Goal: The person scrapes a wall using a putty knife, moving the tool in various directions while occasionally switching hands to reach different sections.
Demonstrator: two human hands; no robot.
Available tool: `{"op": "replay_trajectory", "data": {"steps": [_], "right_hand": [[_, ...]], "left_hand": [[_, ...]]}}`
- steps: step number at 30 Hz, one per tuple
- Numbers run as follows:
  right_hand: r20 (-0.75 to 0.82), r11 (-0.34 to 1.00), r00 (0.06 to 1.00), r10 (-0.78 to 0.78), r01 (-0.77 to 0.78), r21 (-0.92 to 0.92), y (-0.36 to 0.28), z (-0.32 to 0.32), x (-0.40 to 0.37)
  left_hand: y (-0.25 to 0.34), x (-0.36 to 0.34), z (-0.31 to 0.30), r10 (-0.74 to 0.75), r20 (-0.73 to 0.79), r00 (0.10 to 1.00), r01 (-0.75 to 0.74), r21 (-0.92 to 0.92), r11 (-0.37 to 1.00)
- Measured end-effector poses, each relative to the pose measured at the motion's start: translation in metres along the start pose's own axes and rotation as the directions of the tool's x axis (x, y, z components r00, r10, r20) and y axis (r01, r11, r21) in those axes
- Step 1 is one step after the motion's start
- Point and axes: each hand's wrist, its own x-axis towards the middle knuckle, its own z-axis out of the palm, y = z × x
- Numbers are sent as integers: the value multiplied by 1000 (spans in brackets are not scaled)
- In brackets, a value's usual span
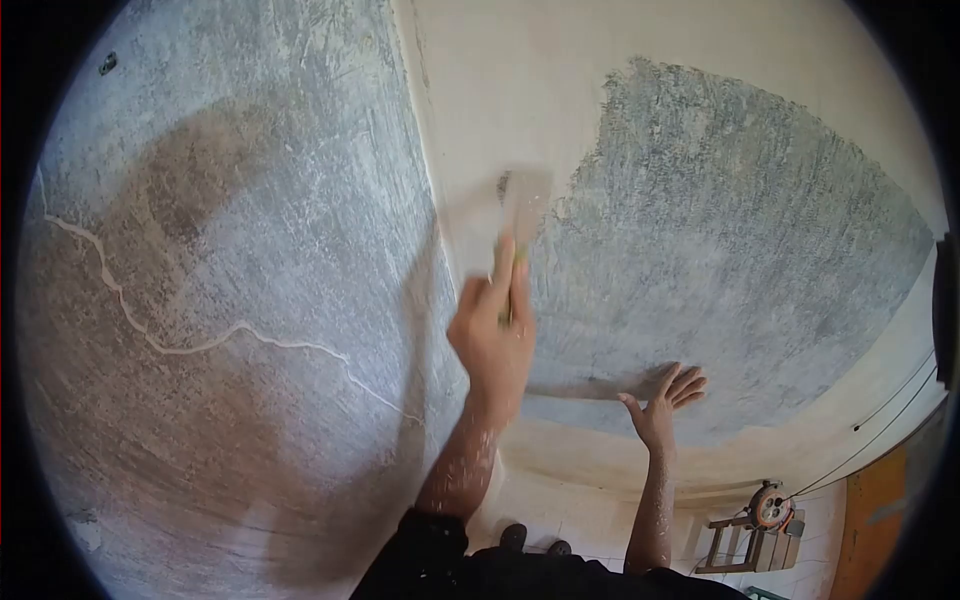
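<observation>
My left hand point(495, 335) is wrapped round the greenish handle of a scraper point(525, 205), its index finger stretched along the handle. The blurred blade lies at the pale strip of wall point(480, 110), beside the edge of a rough grey patch point(690, 220). A small dark mark shows just left of the blade. Further right and lower, my right hand point(662, 405) has its fingers spread against the lower part of the grey patch and holds nothing. White specks cover both forearms.
On the left, a mottled grey wall point(300, 230) bears a winding pale crack line point(190, 350) and meets the pale strip at a corner. At lower right, a round cable reel point(772, 508) rests by a wooden stool point(765, 550), with dark cables running up. Two dark shoe tips show below.
</observation>
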Motion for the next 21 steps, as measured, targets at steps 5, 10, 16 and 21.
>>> {"op": "replay_trajectory", "data": {"steps": [5, 10, 16, 21], "right_hand": [[62, 1000, 998, 10, -10, 8, 3, -7, 0], [113, 1000, 994, 1, -1, 2, 11, -6, -7], [85, 998, 996, -26, 21, 55, 11, -6, -5], [43, 996, 996, -78, 75, 56, 13, -1, 3]], "left_hand": [[2, -15, 3, -74, 31, 997, 73, 46, 996], [15, -16, -2, -81, 19, 997, 81, 30, 996], [5, -41, 1, -100, 47, 994, 97, 57, 994], [32, -12, -2, -163, 32, 986, 159, 92, 983]]}}
